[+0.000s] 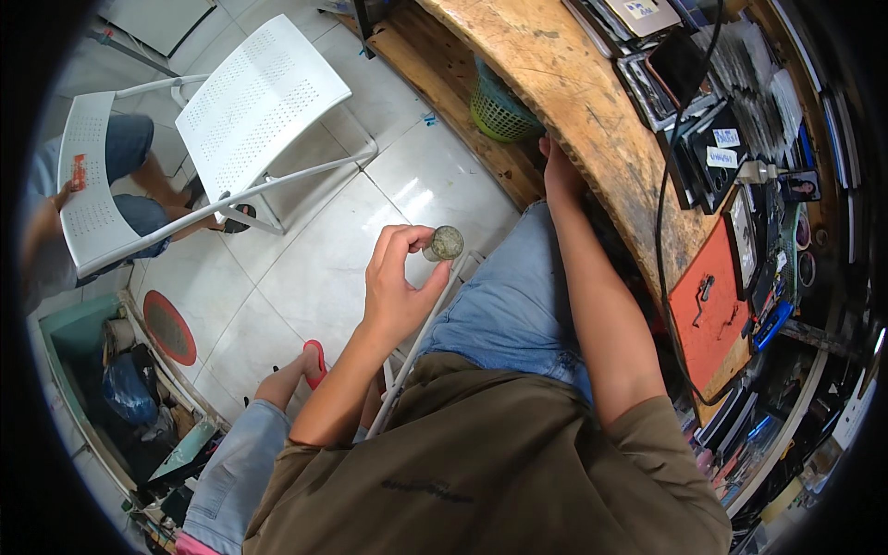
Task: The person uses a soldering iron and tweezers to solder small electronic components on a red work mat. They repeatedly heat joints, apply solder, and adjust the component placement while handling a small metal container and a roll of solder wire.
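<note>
Over the tiled floor, my left hand [400, 282] pinches a small round jar-like piece [448, 243] between thumb and fingers. Its circular top looks mottled grey-green, and its short side is pale; I cannot make out what it contains. At the front edge of the wooden workbench [592, 102] is my right hand [561, 174], above my right knee. The bench edge partly covers its fingers, so whether it grips anything does not show. A green plastic basket [499, 106] sits beneath the bench, close to that hand.
Phones and small parts crowd the bench's right side by a red-orange mat [708, 310]; a black cable [660, 231] crosses the wood. At left, another person's hand [65, 197] touches a white folding chair [264, 97]. Another person's leg in a red slipper [316, 363] is beside me.
</note>
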A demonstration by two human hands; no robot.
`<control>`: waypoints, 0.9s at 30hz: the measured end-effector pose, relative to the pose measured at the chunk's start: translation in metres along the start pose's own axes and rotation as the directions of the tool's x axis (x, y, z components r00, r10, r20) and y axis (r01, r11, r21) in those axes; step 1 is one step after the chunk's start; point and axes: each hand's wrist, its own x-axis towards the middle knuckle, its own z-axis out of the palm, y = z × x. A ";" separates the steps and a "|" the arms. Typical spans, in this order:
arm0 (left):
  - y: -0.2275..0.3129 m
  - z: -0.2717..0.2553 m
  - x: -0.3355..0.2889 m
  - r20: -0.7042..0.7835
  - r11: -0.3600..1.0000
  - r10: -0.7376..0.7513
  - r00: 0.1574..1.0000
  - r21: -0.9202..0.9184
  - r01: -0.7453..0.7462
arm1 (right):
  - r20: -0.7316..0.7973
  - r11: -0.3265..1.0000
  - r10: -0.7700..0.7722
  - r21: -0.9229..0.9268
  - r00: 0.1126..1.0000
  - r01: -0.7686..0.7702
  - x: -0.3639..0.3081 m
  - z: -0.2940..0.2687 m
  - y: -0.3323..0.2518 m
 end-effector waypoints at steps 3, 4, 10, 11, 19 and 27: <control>-0.008 -0.012 0.000 0.000 1.000 -0.015 1.000 0.003 0.015 | 0.073 0.900 0.296 0.313 0.952 -0.304 0.031 0.011 0.017; -0.010 -0.015 0.001 -0.008 1.000 -0.014 1.000 -0.011 0.014 | 0.083 0.885 0.347 0.300 0.934 -0.355 0.036 0.014 0.020; -0.019 -0.022 0.014 -0.036 1.000 -0.025 0.999 0.018 0.026 | 0.047 0.914 0.334 0.229 0.942 -0.335 0.044 0.021 0.028; -0.019 -0.021 0.016 -0.035 0.999 -0.030 0.999 0.016 0.031 | 0.039 0.926 0.319 0.201 0.947 -0.321 0.042 0.020 0.029; -0.020 -0.009 0.022 0.007 0.999 -0.043 0.999 -0.019 0.043 | 0.026 0.981 0.155 -0.124 0.988 -0.150 0.000 0.002 0.054; -0.004 0.004 0.026 0.031 0.999 0.046 0.998 0.018 -0.047 | 0.119 0.958 0.083 -0.284 0.989 -0.046 -0.039 -0.014 0.086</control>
